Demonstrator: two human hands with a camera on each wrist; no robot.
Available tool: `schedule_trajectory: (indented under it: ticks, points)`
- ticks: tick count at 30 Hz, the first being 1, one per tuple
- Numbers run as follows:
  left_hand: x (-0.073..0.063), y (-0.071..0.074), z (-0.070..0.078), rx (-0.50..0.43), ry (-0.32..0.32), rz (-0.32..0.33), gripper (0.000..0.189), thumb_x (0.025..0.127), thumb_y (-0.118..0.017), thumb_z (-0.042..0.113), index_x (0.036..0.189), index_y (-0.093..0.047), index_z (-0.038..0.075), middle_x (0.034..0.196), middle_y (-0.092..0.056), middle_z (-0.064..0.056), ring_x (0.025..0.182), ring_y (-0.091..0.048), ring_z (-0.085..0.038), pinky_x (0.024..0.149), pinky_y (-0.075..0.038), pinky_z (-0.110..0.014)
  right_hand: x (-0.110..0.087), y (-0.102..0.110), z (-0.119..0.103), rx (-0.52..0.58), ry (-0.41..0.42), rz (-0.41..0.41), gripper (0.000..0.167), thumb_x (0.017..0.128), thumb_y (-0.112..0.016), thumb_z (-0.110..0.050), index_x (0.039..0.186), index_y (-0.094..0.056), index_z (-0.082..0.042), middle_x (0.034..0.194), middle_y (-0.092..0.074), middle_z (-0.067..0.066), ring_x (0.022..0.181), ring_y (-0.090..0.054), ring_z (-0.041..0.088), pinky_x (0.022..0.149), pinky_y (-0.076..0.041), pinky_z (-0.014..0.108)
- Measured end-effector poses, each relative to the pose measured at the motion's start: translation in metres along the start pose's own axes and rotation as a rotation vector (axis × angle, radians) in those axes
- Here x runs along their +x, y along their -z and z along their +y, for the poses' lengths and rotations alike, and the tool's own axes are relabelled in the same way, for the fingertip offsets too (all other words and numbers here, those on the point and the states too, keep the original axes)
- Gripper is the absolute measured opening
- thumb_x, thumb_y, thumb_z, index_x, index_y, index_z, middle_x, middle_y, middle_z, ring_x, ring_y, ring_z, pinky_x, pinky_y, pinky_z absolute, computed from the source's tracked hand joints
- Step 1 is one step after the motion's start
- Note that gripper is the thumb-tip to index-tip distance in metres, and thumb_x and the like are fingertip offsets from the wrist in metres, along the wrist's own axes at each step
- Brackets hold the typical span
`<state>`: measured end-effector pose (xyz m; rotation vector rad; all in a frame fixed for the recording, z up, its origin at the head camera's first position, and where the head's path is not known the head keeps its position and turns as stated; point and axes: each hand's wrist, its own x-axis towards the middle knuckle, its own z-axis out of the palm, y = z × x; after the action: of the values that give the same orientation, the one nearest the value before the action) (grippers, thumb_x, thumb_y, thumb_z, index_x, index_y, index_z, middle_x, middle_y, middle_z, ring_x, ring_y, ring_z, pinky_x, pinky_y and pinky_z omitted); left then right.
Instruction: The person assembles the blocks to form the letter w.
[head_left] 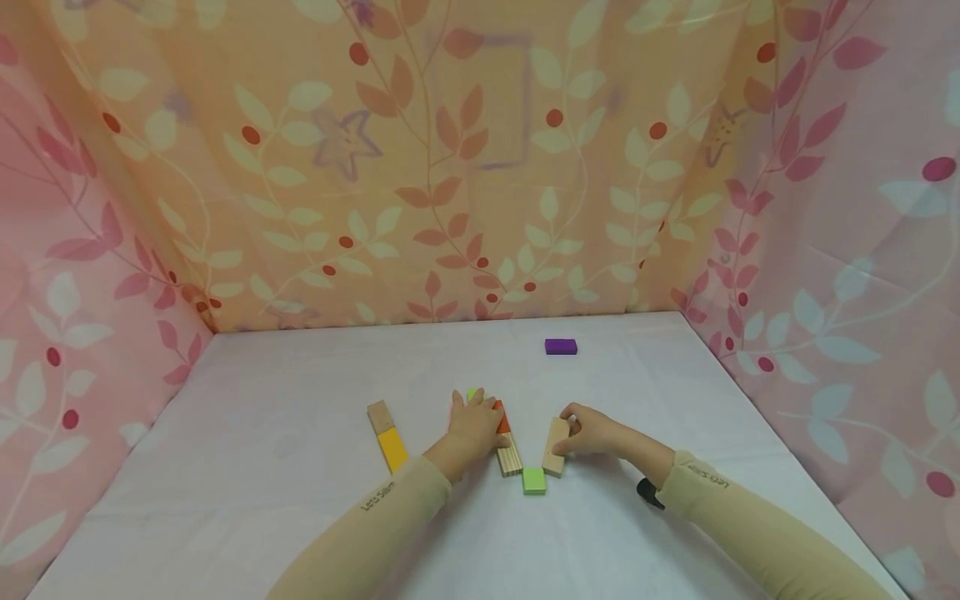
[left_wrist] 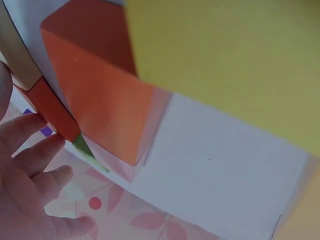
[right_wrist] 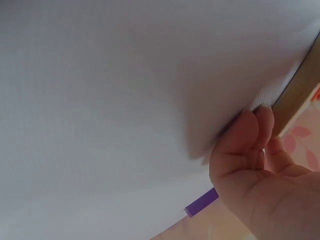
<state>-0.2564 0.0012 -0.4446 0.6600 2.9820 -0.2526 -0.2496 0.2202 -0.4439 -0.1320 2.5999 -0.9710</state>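
Note:
Small flat blocks lie end to end in slanting rows. My left hand (head_left: 476, 427) has its fingers spread and touches the side of the red-orange block (left_wrist: 54, 110). Below that block lies a striped wooden block (head_left: 509, 456), and a light green block (head_left: 472, 393) pokes out beyond the fingers. My right hand (head_left: 592, 431) pinches a plain wooden block (head_left: 556, 447), its lower end beside a green block (head_left: 534, 481). In the right wrist view, the fingers of the right hand (right_wrist: 250, 170) bend at the side of the wooden block (right_wrist: 300, 90). The left hand partly hides the middle blocks.
At left a tan block (head_left: 380, 414) and a yellow block (head_left: 392, 450) form another row, partly behind the left sleeve. A purple block (head_left: 561, 347) lies farther back. Something black (head_left: 649, 492) shows at the right wrist. Patterned cloth (head_left: 450, 167) surrounds the white table (head_left: 300, 375).

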Motion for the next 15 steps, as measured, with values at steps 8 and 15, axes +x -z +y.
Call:
schedule_trajectory:
  ticks: [8,15]
  points:
    - [0.000,0.001,-0.001,-0.007,0.009,-0.003,0.065,0.082,-0.061,0.059,0.136,-0.059,0.022,0.143,-0.051,0.003,0.141,-0.033,-0.021,0.110,-0.026,-0.056,0.039,0.037,0.021,0.208,-0.074,0.060,0.063,0.094,-0.065,-0.026,0.144,-0.037,0.002,0.113,-0.056,0.020,0.087,-0.057,0.024,0.065,-0.048,0.032]
    - [0.003,-0.002,-0.001,0.007,0.012,-0.002,0.065,0.083,-0.060,0.060,0.136,-0.058,0.023,0.143,-0.051,0.004,0.140,-0.034,-0.021,0.109,-0.027,-0.057,0.079,0.067,0.043,0.215,-0.015,0.126,0.066,0.097,-0.061,-0.024,0.150,-0.029,0.000,0.115,-0.057,0.022,0.085,-0.054,0.021,0.067,-0.046,0.030]
